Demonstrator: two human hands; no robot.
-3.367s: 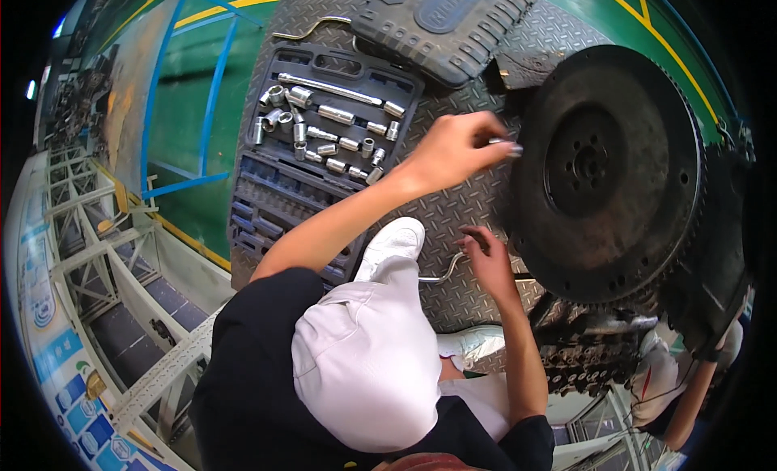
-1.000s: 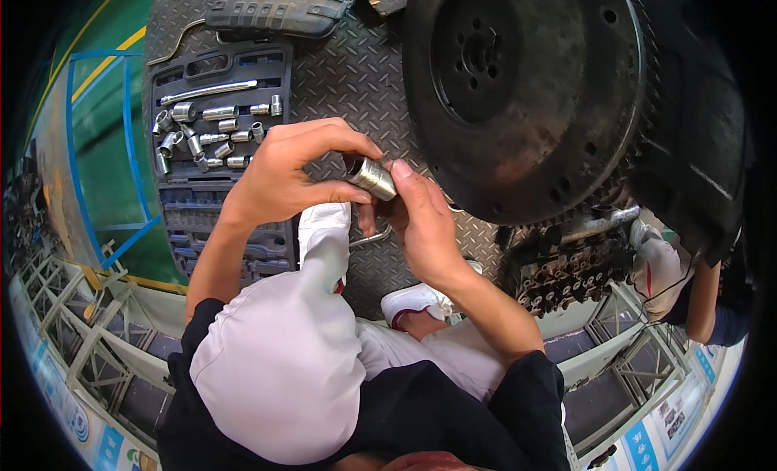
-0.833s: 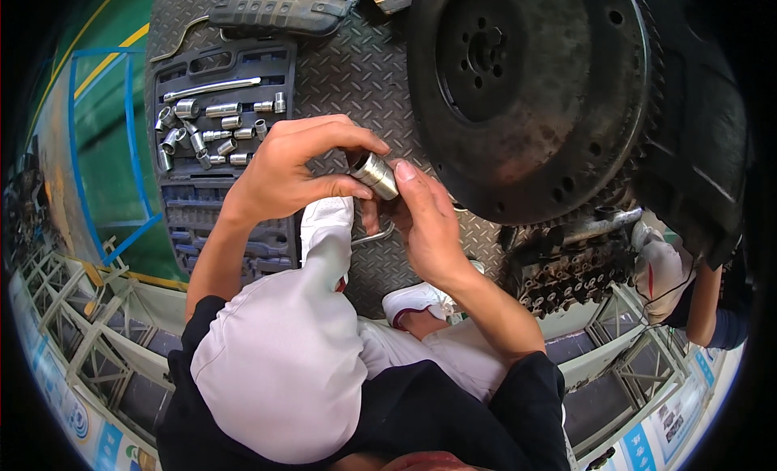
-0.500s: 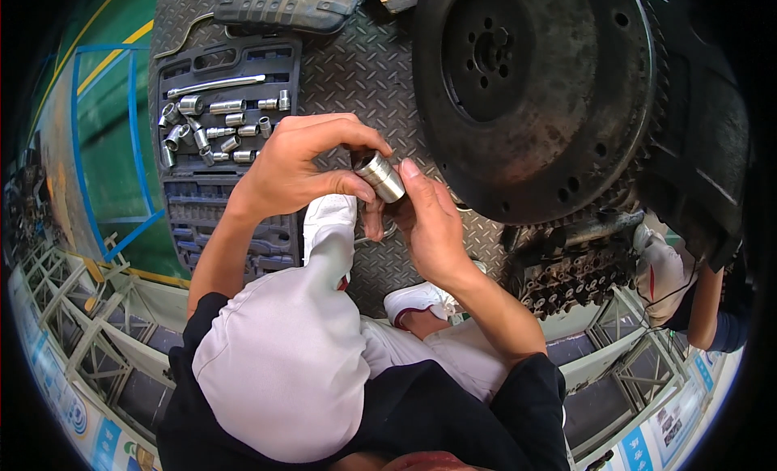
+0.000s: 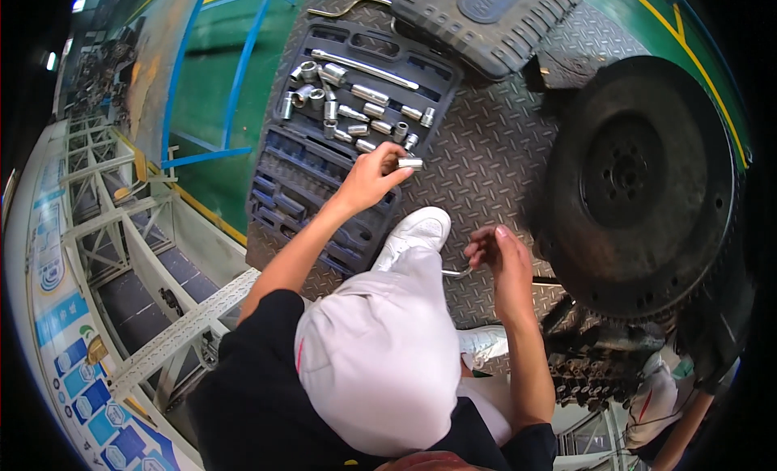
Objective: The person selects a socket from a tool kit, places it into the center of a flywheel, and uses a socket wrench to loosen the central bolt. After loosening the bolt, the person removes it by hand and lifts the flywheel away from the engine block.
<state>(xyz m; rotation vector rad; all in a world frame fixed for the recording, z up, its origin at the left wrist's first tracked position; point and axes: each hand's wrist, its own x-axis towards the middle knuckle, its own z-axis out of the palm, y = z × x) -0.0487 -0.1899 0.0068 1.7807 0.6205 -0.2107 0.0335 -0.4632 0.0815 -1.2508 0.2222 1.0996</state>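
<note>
The person's left hand (image 5: 370, 182) is over the right edge of the open socket case (image 5: 429, 76), about midway along its length, its thumb and fingertips pinching a short silver socket (image 5: 410, 163). Whether the knuckles touch the case cannot be told. The right hand (image 5: 513, 270) is well to the right of the case, its fingers loosely curled and slightly spread, near a bent metal rod (image 5: 458, 272); contact with the rod cannot be made out. In the upper half of the case lie a long silver bar (image 5: 364, 69) and many loose sockets (image 5: 370, 94). A dark, ribbed case lid (image 5: 494, 22) sits beyond its top edge, toward the right. Farther right of the case, a large dark flywheel (image 5: 672, 204) stands on the treadplate surface (image 5: 486, 147). A white shoe (image 5: 422, 228) is just right of the case's lower half.
</note>
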